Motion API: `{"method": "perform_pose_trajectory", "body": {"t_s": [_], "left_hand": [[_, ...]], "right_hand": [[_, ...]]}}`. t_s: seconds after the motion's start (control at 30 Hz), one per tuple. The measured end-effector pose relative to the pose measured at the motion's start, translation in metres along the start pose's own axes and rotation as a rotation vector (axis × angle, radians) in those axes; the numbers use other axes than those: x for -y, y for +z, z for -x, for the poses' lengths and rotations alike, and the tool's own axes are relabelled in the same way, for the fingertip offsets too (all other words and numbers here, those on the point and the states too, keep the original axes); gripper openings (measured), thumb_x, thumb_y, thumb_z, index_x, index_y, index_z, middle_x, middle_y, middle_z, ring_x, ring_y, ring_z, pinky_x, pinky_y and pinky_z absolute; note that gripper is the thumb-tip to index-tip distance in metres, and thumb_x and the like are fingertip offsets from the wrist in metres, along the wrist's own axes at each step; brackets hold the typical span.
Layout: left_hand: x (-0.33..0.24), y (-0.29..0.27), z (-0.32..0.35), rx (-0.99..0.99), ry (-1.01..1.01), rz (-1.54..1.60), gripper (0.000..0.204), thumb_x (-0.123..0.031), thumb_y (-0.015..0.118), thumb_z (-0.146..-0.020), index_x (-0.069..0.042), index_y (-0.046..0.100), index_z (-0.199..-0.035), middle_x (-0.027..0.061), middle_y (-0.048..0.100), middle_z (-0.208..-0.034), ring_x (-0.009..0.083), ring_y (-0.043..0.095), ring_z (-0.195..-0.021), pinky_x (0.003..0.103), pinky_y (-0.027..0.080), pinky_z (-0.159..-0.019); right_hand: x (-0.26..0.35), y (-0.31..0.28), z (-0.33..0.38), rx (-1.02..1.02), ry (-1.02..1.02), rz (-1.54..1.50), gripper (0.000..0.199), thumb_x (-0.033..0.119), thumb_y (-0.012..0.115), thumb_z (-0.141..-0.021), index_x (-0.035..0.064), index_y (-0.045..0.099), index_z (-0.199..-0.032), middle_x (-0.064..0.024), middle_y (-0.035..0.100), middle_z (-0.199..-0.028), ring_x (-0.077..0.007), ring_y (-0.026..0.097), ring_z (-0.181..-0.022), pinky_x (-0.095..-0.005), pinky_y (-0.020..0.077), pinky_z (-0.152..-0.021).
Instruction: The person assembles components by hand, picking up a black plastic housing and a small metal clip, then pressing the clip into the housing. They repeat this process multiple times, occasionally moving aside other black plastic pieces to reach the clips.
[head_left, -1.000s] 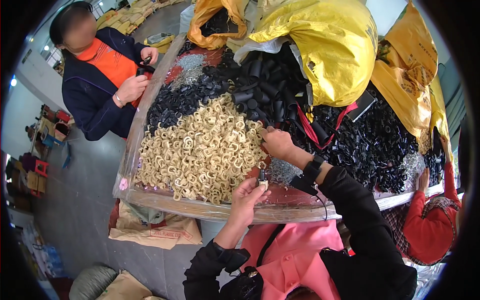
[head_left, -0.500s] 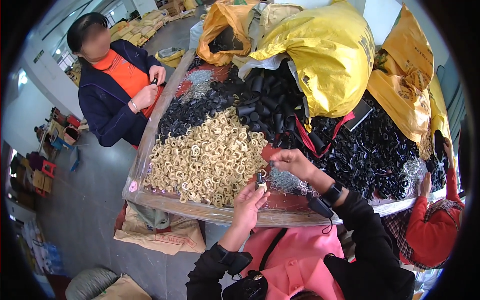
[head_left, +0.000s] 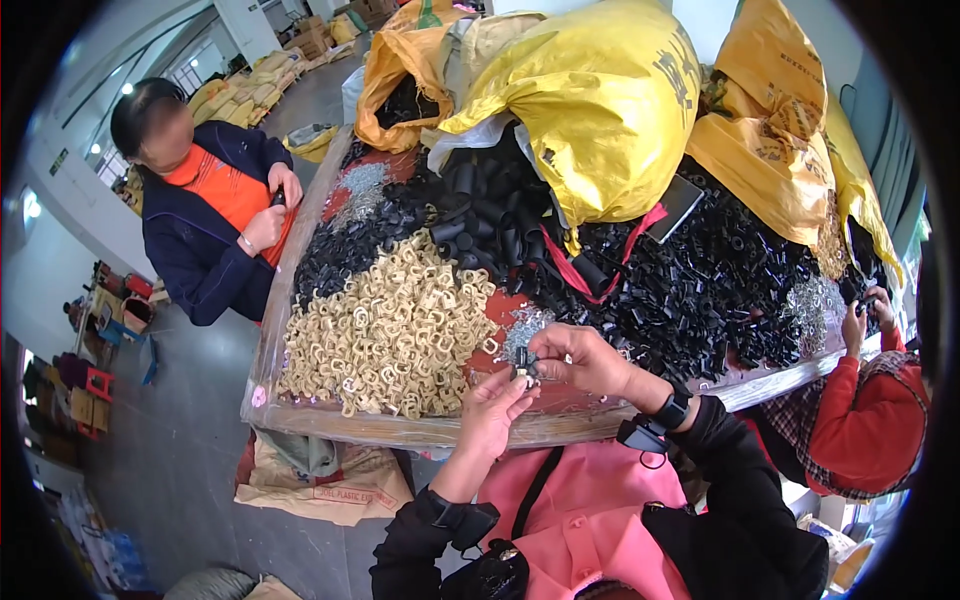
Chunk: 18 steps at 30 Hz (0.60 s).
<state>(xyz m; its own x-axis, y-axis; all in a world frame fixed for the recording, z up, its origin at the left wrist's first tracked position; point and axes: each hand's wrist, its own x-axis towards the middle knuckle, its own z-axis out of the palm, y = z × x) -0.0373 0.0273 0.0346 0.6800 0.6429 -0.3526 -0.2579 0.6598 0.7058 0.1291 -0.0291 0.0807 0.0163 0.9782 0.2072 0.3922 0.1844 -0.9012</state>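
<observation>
Near the table's front edge, my left hand (head_left: 488, 412) pinches a small black plastic part (head_left: 521, 356) upright between thumb and fingers, with a bit of tan at its base. My right hand (head_left: 588, 360) has its thumb and forefinger closed right beside that part; whatever is between them is too small to make out. Just beyond my hands lies a small heap of silvery metal pieces (head_left: 523, 328). To the left is a large pile of tan plastic ring-shaped pieces (head_left: 375, 325). Loose black plastic parts (head_left: 690, 295) spread over the right side.
The wrapped table edge (head_left: 400, 430) runs in front of me. Yellow sacks (head_left: 610, 110) stand at the back, next to an orange sack (head_left: 400, 75). A person in a dark jacket (head_left: 200, 225) works at the left, another in red sleeves (head_left: 860, 420) at the right.
My right hand has come down and left to meet the black part in my left hand. The view has shifted slightly. The red-sleeved person's hands have come together.
</observation>
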Motion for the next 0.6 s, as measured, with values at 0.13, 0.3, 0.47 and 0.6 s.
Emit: {"method": "perform_pose_trajectory", "body": {"t_s": [0.13, 0.3, 0.47, 0.6], "left_hand": [[0.005, -0.002, 0.0, 0.038, -0.066, 0.026, 0.023, -0.007, 0.056, -0.079, -0.001, 0.054, -0.101, 0.0068, 0.059, -0.091, 0.018, 0.06, -0.08, 0.022, 0.049, -0.066], [0.007, -0.003, 0.001, 0.081, -0.113, 0.084, 0.022, -0.011, 0.054, -0.081, -0.002, 0.054, -0.101, 0.0062, 0.059, -0.09, 0.0169, 0.059, -0.078, 0.022, 0.049, -0.066], [0.007, 0.005, 0.003, 0.109, -0.138, 0.093, 0.015, -0.013, 0.05, -0.084, -0.001, 0.056, -0.091, 0.0079, 0.06, -0.085, 0.018, 0.06, -0.074, 0.025, 0.05, -0.067], [0.01, 0.0, -0.003, 0.137, -0.134, 0.079, 0.016, -0.014, 0.05, -0.084, -0.001, 0.056, -0.091, 0.0084, 0.06, -0.083, 0.0163, 0.06, -0.071, 0.024, 0.05, -0.064]], "right_hand": [[-0.005, 0.012, 0.008, -0.125, -0.031, 0.032, 0.016, 0.005, 0.06, -0.073, 0.0015, 0.055, -0.088, -0.0074, 0.052, -0.072, -0.017, 0.053, -0.068, -0.0265, 0.0431, -0.062], [-0.015, 0.019, 0.016, -0.198, -0.224, 0.132, 0.016, 0.007, 0.061, -0.073, 0.0011, 0.057, -0.087, -0.0073, 0.052, -0.072, -0.0192, 0.053, -0.072, -0.028, 0.0433, -0.063], [-0.018, 0.025, 0.022, -0.199, -0.167, 0.119, 0.012, 0.008, 0.061, -0.073, 0.0023, 0.059, -0.084, -0.0065, 0.055, -0.077, -0.0206, 0.053, -0.072, -0.03, 0.0437, -0.065], [-0.023, 0.019, 0.017, -0.276, -0.175, 0.18, 0.009, 0.004, 0.061, -0.07, 0.0023, 0.059, -0.079, -0.0078, 0.055, -0.078, -0.0223, 0.053, -0.073, -0.0303, 0.0436, -0.064]]}}
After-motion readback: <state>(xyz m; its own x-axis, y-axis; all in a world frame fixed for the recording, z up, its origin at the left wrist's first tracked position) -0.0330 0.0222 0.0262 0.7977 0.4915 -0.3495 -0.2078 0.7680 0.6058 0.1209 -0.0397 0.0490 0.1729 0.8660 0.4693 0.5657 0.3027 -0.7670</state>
